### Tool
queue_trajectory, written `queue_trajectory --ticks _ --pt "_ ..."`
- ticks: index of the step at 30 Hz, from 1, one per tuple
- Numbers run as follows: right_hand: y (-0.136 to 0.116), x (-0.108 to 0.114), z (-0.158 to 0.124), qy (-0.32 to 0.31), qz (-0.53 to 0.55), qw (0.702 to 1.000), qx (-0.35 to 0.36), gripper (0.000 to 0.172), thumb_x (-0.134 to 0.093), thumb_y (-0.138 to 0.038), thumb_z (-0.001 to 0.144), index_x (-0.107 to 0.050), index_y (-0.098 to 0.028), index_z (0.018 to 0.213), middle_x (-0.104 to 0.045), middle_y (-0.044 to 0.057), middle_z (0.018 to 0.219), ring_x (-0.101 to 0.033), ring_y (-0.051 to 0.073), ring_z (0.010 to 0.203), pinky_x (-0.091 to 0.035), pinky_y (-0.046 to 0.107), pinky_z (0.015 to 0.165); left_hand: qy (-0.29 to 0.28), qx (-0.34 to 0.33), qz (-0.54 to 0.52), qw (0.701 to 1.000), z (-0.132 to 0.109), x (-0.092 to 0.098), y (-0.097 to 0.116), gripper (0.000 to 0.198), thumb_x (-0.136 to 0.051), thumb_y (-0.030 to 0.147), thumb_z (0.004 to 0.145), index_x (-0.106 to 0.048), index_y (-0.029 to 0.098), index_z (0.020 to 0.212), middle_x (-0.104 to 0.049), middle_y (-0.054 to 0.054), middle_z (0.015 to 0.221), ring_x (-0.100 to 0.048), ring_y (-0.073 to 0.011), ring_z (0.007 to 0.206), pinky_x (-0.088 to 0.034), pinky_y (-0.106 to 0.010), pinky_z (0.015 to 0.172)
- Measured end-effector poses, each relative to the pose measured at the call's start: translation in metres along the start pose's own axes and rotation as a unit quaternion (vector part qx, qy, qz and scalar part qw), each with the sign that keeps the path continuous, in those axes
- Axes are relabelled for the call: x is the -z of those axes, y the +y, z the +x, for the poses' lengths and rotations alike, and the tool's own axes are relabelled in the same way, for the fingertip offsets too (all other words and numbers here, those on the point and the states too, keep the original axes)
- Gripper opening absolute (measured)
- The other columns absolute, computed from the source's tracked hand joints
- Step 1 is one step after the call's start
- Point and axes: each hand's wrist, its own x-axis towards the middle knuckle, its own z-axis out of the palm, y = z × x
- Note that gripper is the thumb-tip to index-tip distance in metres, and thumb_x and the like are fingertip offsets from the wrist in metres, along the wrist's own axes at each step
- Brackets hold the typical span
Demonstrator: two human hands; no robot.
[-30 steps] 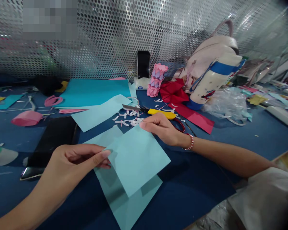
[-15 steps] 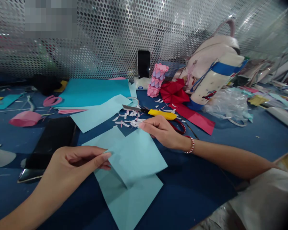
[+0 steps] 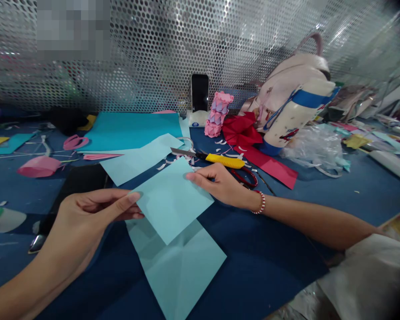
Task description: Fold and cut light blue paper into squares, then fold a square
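A light blue square of paper point(image 3: 175, 200) is held up between both hands, tilted above the table. My left hand point(image 3: 96, 218) pinches its left corner between thumb and fingers. My right hand point(image 3: 222, 184) grips its upper right edge the same way. Beneath it, a larger light blue sheet with crease lines point(image 3: 183, 271) lies on the table, partly covered by the held piece. Just beyond my right hand are a yellow utility knife point(image 3: 225, 160) with its blade out and red-handled scissors point(image 3: 248, 178), partly hidden, among white paper scraps.
Beyond the hands lie a light blue strip point(image 3: 140, 158) and bright blue sheets point(image 3: 133, 129). A black phone point(image 3: 83, 182) lies left; another phone point(image 3: 200, 92) stands upright behind. A pink folded-paper column point(image 3: 218, 114), red paper point(image 3: 270, 166), a bottle point(image 3: 296, 115) and a backpack point(image 3: 286, 75) stand farther right.
Both hands have raised the held square slightly and shifted it left and away from me, uncovering more of the lower sheet's right side and covering many of the scraps behind.
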Motion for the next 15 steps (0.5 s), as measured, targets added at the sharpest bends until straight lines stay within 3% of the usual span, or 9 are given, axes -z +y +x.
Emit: queue_trajectory --ticks 5,10,15 --pt "0.001 0.002 0.003 -0.018 0.006 1.000 0.002 0.075 -0.064 -0.078 0.104 -0.026 -0.025 0.067 -0.021 -0.007 0.067 -0.021 0.010 0.063 -0.020 0.031 0.058 0.031 0.001 -0.023 0.999 0.010 0.002 0.008 0.033 -0.101 0.032 0.040 -0.088 0.024 0.069 -0.082 -0.004 0.068 -0.077 -0.0163 0.059 -0.068 -0.020 0.060" --pt "0.007 0.002 0.005 -0.009 0.015 1.000 -0.007 0.075 -0.064 -0.079 0.103 -0.031 -0.024 0.063 -0.028 -0.008 0.061 -0.028 0.009 0.058 -0.024 0.029 0.058 0.028 0.016 -0.030 0.999 0.015 0.003 0.011 0.036 -0.102 0.030 0.037 -0.087 0.021 0.069 -0.082 -0.005 0.066 -0.078 -0.0174 0.061 -0.067 -0.019 0.060" --pt "0.008 0.009 0.005 -0.005 0.005 1.000 -0.015 0.072 -0.063 -0.076 0.106 -0.062 -0.018 0.063 -0.050 -0.004 0.055 -0.044 0.009 0.053 -0.030 0.027 0.055 0.044 0.008 -0.041 0.998 0.015 0.011 0.011 0.041 -0.104 0.029 0.036 -0.088 0.023 0.074 -0.083 -0.002 0.071 -0.078 -0.0152 0.064 -0.069 -0.019 0.064"
